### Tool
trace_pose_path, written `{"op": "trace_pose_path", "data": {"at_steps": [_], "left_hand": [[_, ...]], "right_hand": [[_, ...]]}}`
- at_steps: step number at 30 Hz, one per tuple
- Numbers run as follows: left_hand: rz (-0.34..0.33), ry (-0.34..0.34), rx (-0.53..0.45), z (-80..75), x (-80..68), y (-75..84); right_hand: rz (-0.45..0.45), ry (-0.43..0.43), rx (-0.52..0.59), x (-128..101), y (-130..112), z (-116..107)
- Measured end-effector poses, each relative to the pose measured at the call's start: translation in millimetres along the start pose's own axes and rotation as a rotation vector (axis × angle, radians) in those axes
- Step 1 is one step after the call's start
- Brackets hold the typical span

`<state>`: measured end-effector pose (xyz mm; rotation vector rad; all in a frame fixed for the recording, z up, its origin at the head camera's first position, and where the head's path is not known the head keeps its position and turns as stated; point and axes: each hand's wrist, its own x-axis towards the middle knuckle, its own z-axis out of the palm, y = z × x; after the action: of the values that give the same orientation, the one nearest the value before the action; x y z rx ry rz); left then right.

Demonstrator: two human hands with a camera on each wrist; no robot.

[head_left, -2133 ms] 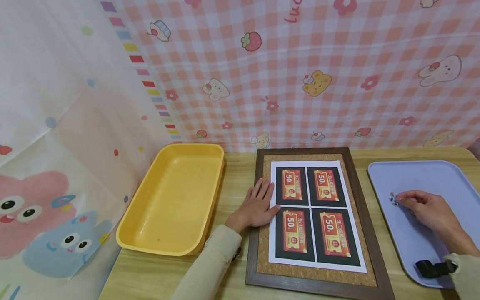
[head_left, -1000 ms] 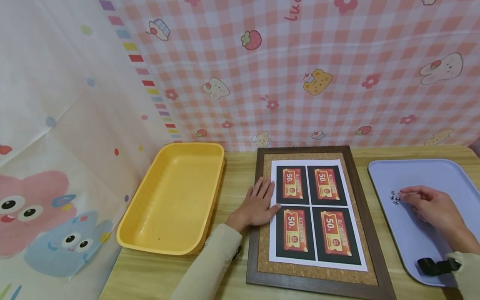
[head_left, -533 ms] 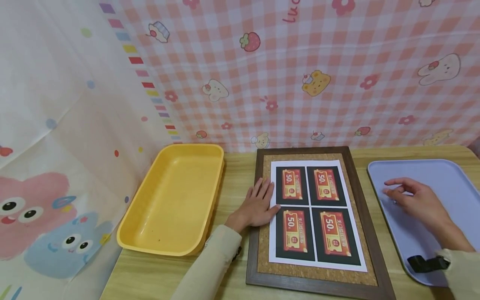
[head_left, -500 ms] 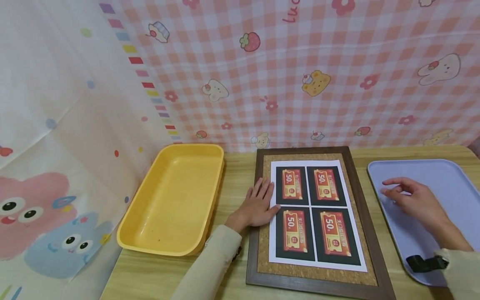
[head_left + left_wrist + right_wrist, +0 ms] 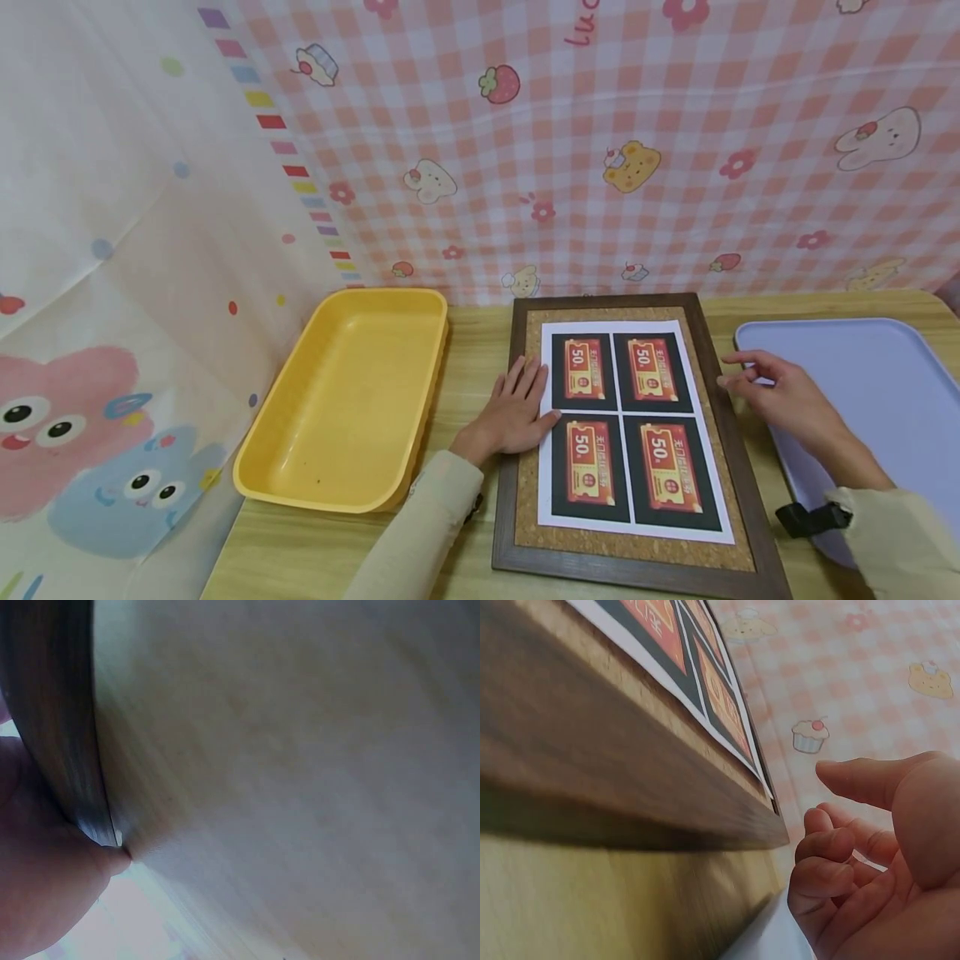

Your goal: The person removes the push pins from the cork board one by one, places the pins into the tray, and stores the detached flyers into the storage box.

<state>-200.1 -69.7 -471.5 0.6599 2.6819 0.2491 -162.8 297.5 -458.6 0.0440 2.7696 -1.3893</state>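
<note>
My left hand (image 5: 517, 412) lies flat across the left frame edge of a corkboard (image 5: 637, 552), its fingertips at the edge of a printed white sheet (image 5: 624, 412) and its thumb over that edge. The sheet bears red-and-gold coupon pictures on black panels. In the left wrist view, part of the hand (image 5: 45, 885) shows against the dark frame (image 5: 64, 712). My right hand (image 5: 795, 404) hovers with its fingertips over the board's right frame edge, thumb and forefinger close together and the other fingers curled. I cannot tell whether a small piece is between its fingertips (image 5: 826, 771).
A lilac tray (image 5: 877, 358) is on the right, partly behind the right hand and sleeve. A deep yellow tray (image 5: 352, 400) stands on the left of the wooden table (image 5: 472, 333). A pink checked cloth (image 5: 570, 125) hangs along the back.
The right hand has left the small metallic pieces on the lilac tray and moved left to the board's right edge. The left hand has stayed in place.
</note>
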Motion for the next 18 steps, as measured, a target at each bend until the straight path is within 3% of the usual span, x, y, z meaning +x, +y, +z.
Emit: {"op": "trace_pose_path", "data": {"at_steps": [10,18], "left_hand": [[0.002,-0.004,0.002,0.1,-0.3,-0.6],[-0.001,-0.006,-0.003,-0.4,0.4,-0.4]], "right_hand": [[0.041,-0.084,0.01,4,-14,20],[0.079,-0.099,-0.031,6,-16,30]]}}
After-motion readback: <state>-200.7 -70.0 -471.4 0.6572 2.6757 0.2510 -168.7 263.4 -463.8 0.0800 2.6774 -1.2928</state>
